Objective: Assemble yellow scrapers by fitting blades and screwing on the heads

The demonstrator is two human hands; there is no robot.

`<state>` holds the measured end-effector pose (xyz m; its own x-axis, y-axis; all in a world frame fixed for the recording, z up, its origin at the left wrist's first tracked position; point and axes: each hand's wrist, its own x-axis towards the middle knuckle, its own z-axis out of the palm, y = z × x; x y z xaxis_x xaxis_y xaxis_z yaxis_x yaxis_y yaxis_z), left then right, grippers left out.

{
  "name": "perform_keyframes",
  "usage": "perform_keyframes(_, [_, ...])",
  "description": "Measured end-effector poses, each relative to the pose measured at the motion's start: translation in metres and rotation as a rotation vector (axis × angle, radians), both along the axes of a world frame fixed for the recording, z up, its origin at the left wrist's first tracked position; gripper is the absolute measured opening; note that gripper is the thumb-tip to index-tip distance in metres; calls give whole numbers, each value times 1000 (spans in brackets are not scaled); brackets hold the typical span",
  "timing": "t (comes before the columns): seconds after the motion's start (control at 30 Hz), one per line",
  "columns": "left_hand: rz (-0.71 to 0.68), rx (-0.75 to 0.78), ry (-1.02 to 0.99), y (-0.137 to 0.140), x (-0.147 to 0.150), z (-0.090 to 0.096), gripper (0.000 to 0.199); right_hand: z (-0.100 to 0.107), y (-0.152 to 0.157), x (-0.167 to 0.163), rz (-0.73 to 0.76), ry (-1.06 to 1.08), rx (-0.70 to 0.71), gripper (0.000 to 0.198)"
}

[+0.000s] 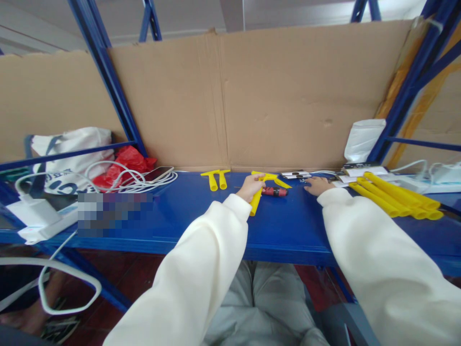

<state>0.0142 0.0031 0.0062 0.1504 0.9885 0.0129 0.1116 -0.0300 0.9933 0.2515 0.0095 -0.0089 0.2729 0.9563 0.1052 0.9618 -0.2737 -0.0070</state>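
My left hand (pixel 251 187) is closed around the handle of a yellow T-shaped plastic tool (pixel 256 203), whose head points right and slopes down at its end. Just right of this grip, a dark red and black screwdriver-like tool (pixel 275 191) lies on the blue shelf. My right hand (pixel 319 185) rests low over the shelf, fingers reaching left and slightly apart, beside some small shiny pieces (pixel 302 181) too small to name. Two similar yellow T-shaped pieces, a left one (pixel 212 181) and a right one (pixel 223 179), lie farther left.
Several yellow tubes (pixel 399 194) lie at the right near a white pouch (pixel 364 139) and power strip (pixel 432 184). Black-and-white packets (pixel 295 175) lie by the cardboard wall (pixel 288 96). White cables (pixel 144 177), a red bag (pixel 131 158) and a cloth bag (pixel 79 139) occupy the left.
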Motion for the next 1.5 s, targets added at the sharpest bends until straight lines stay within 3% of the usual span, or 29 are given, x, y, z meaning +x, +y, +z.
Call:
perform_keyframes(0.57, [-11,36,28,2,2,-2,61,-11,11,-3,29,12,16,49])
perform_keyframes(0.97, [-15,44,48,-3,3,0,60,-1,10,-5,21,99,125,28])
perform_keyframes(1.27, [-36,109,64,1,4,-5,60,-1,19,-3,26,199,42,23])
perform_keyframes(1.5, [-52,140,75,4,4,-7,58,-6,23,12,-7,221,208,32])
